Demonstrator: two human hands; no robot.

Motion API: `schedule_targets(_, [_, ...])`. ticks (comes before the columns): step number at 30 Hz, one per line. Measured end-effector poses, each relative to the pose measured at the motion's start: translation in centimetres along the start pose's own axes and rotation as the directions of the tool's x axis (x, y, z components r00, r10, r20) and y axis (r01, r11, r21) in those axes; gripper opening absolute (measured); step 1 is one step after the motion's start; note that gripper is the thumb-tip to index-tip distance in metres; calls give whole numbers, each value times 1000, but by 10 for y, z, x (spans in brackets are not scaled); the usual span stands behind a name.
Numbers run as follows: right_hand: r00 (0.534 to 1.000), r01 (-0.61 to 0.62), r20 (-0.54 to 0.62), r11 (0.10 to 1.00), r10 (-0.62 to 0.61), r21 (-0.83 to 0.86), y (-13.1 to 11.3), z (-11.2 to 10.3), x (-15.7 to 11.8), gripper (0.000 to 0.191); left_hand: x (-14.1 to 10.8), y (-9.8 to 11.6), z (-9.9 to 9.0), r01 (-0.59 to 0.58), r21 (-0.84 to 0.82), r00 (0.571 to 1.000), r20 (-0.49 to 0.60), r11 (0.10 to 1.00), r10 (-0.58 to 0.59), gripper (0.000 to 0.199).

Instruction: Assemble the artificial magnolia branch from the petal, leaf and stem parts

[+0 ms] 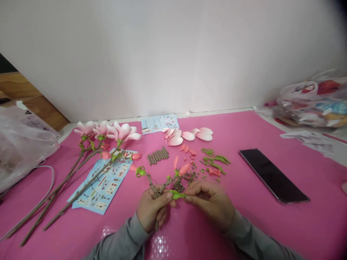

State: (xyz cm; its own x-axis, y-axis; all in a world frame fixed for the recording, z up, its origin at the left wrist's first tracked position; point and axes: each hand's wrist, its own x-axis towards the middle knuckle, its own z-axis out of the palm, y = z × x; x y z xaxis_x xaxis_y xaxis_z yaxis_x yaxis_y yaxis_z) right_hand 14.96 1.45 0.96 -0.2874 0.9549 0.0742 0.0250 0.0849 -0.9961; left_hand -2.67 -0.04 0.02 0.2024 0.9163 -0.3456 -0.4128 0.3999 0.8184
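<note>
My left hand [151, 209] grips a partly built brown plastic flower branch [159, 189] carrying green clips and a pink bud [184, 169]. My right hand [210, 204] pinches a bright green plastic piece [176, 195] against that branch, its fingertips close to my left thumb. Just beyond my hands, small brown and green plastic parts [189, 173] lie scattered on the pink mat [257, 231]. Several finished pink magnolia stems [119, 131] lie to the left, over a blue instruction sheet [101, 187]. My hands hide the branch's lower part.
Pale pink petals [187, 135], a row of brown stem pieces [158, 156] and a second blue sheet [159, 124] lie farther back. A black smartphone [273, 176] lies on the mat to the right. Plastic bags [309, 101] sit at the far right, another bag [24, 144] at left, and a white wall [162, 54] stands behind.
</note>
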Motion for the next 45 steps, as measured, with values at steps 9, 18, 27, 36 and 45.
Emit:
schedule_targets(9, [996, 85, -20, 996, -85, -12, 0, 2, -4, 12, -1, -4, -2, -3, 10, 1000, 23, 1000, 3, 26])
schedule_targets(18, [993, 109, -39, 994, -109, 7, 3, 4, -5, 12, -1, -5, -3, 12, 35, 1000, 23, 999, -13, 31])
schedule_targets(27, [992, 121, -26, 992, -120, 42, 3, 5, -6, 10, -3, -2, -1, 21, 34, 999, 39, 999, -22, 33])
schedule_targets(36, [968, 251, -12, 966, -252, -66, -2, 4, -7, 5, -1, -2, -3, 48, -29, 998, 50, 998, -47, 31])
schedule_targets(45, [953, 303, 20, 952, -302, -52, 4, 2, -7, 7, -2, -3, -3, 5, 0, 998, 58, 1000, -5, 29])
